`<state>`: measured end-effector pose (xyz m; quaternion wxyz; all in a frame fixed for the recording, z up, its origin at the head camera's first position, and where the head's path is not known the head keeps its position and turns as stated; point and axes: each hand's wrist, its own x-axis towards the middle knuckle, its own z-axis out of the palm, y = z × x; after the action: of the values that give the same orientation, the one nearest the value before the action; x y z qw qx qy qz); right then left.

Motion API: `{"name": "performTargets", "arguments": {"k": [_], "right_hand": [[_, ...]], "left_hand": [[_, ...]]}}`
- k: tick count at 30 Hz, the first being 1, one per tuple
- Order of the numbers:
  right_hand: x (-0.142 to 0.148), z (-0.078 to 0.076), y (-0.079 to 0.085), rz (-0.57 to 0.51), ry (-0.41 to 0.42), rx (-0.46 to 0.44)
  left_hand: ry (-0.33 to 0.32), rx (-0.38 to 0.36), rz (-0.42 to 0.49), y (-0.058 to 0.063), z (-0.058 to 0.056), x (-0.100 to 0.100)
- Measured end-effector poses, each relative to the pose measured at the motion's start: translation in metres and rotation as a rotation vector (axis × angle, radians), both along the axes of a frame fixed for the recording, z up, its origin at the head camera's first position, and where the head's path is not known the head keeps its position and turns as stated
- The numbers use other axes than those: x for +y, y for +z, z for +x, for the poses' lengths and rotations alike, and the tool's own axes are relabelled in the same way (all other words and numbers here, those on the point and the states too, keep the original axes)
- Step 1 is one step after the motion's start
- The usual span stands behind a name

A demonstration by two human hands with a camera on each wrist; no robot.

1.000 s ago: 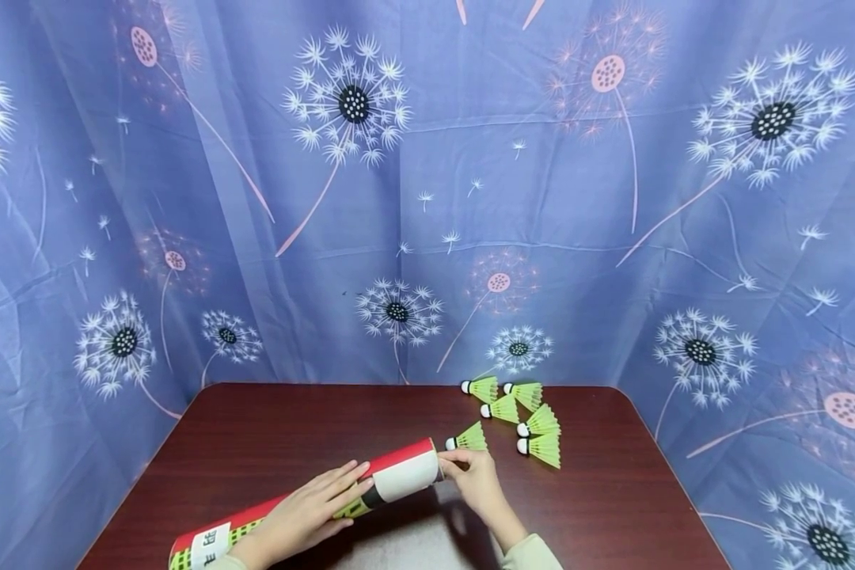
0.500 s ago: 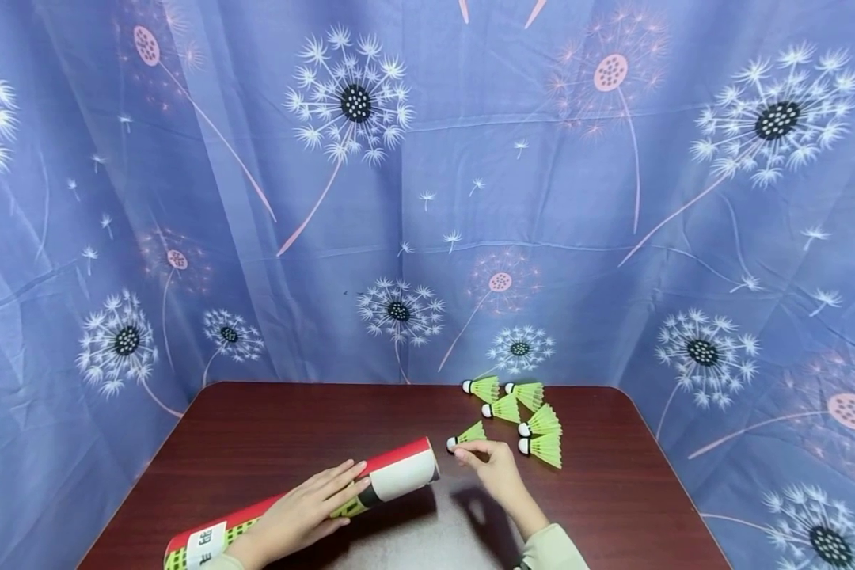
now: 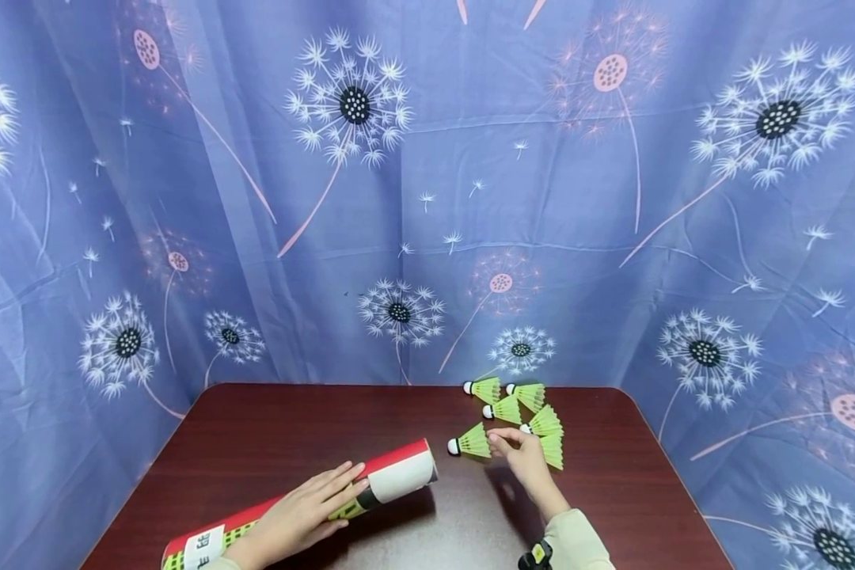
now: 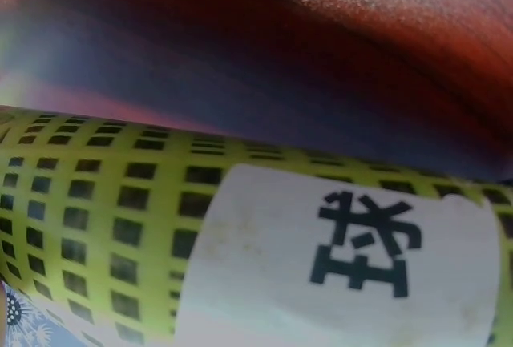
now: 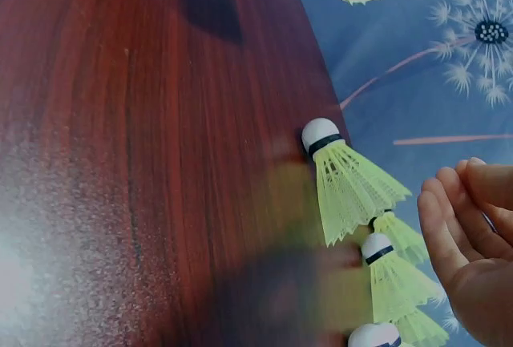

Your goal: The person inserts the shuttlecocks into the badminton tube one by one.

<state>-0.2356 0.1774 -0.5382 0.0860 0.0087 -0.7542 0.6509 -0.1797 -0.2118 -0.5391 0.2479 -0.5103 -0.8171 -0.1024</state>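
The nearest yellow-green shuttlecock (image 3: 473, 442) lies at two o'clock from the mouth of the shuttlecock tube (image 3: 402, 473). Just off its three o'clock, the right hand (image 3: 527, 461) bends loosely, holding nothing. The left hand (image 3: 306, 508) rests nearly straight-fingered over the tube. Five more shuttlecocks (image 3: 506, 409) cluster at two o'clock.

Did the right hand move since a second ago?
Yes. Against the table, which stays put, the right hand has moved to the right, away from the tube.
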Motion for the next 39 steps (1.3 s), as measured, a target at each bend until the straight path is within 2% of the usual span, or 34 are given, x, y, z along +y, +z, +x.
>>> {"name": "performTargets", "arguments": {"k": [4,7,11,14,17,22,31,39], "right_hand": [[0.003,-0.003,-0.002,0.011,-0.02,0.014],[0.001,-0.002,0.002,0.025,-0.039,0.006],[-0.003,-0.005,-0.006,0.05,-0.089,-0.048],[-0.004,-0.01,-0.02,0.11,-0.123,-0.063],[-0.006,-0.01,-0.025,0.181,-0.139,-0.056],[-0.01,-0.008,-0.03,0.217,-0.15,-0.072],[-0.013,-0.005,-0.031,0.244,-0.175,-0.042],[-0.009,-0.002,-0.024,0.247,-0.131,-0.031]], "left_hand": [[0.004,0.005,0.002,0.001,0.0,0.001],[0.005,-0.001,-0.001,0.002,-0.001,0.002],[0.006,-0.008,-0.008,0.002,-0.001,0.001],[-0.002,0.01,-0.002,0.001,-0.001,0.001],[-0.011,0.027,0.012,0.001,-0.001,0.001],[-0.018,0.032,0.024,-0.001,0.0,-0.001],[-0.027,0.002,0.033,-0.004,-0.002,-0.002],[-0.021,0.004,0.03,-0.004,-0.001,-0.003]]}}
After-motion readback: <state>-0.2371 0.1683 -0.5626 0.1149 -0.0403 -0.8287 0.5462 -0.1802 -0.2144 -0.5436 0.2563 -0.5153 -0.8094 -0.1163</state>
